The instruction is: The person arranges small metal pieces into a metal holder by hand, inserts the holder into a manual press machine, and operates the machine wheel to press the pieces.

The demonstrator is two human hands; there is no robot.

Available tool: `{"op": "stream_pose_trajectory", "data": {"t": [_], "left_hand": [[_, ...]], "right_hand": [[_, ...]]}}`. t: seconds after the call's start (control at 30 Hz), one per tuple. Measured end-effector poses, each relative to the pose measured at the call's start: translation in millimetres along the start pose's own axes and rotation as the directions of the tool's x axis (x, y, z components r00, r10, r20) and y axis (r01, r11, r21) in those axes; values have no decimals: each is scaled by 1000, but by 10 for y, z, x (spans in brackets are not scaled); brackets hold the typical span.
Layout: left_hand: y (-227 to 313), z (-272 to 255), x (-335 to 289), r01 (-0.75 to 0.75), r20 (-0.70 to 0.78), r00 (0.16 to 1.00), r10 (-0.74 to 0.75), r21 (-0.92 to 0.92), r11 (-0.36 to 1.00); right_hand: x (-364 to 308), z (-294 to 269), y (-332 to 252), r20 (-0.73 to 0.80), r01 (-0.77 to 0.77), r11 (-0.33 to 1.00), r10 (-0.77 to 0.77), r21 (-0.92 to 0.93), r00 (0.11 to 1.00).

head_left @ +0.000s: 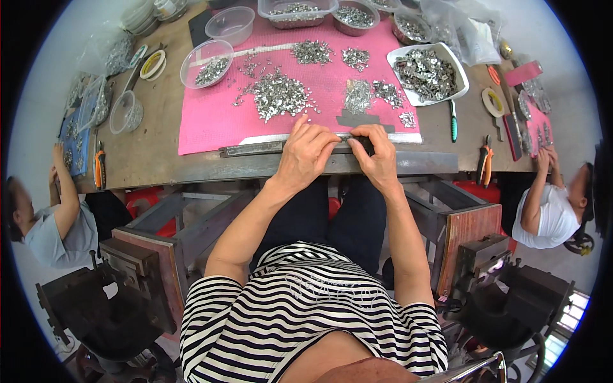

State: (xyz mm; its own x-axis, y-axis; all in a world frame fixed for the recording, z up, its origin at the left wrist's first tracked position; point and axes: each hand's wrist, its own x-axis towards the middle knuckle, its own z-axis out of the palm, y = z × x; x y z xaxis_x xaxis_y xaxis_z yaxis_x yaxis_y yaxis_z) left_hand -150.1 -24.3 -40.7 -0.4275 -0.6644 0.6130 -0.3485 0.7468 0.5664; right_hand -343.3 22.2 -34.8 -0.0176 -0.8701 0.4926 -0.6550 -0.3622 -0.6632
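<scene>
My left hand (304, 153) and my right hand (377, 154) meet at the front edge of the table, fingers bent and thumbs close together. Each is closed in a pinch over a narrow metal bar (249, 150) that lies along the edge. Whatever is between the fingertips is too small to make out; something dark shows under my right fingers. Just beyond them lie dark grey strips (365, 120) and a pile of thin silvery pieces (359, 97). Larger heaps of small shiny metal parts (280, 96) spread over the pink mat (211, 131).
A white tray (465, 86) of metal parts stands to the right, beside a green-handled tool (454, 121). Clear plastic bowls (230, 27) line the back. Orange-handled pliers (485, 163) lie at right, similar pliers (99, 167) at left. Two people work at either side.
</scene>
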Motion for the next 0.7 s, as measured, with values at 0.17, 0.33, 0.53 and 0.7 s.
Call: {"op": "stream_pose_trajectory", "data": {"t": [0.17, 0.33, 0.53, 0.7], "left_hand": [[20, 68, 14, 60, -31, 998, -59, 27, 998], [61, 72, 30, 56, -23, 998, -54, 101, 993], [38, 43, 28, 45, -25, 999, -44, 71, 996], [7, -344, -55, 95, -137, 988, -74, 157, 983]], "right_hand": [[-6, -8, 14, -13, -52, 995, 53, 79, 999], [-11, 0, 13, -21, -59, 994, 61, 94, 998], [-23, 1, 18, -32, -68, 993, 71, 98, 997], [-119, -55, 16, -139, 8, 999, -15, -49, 990]]}}
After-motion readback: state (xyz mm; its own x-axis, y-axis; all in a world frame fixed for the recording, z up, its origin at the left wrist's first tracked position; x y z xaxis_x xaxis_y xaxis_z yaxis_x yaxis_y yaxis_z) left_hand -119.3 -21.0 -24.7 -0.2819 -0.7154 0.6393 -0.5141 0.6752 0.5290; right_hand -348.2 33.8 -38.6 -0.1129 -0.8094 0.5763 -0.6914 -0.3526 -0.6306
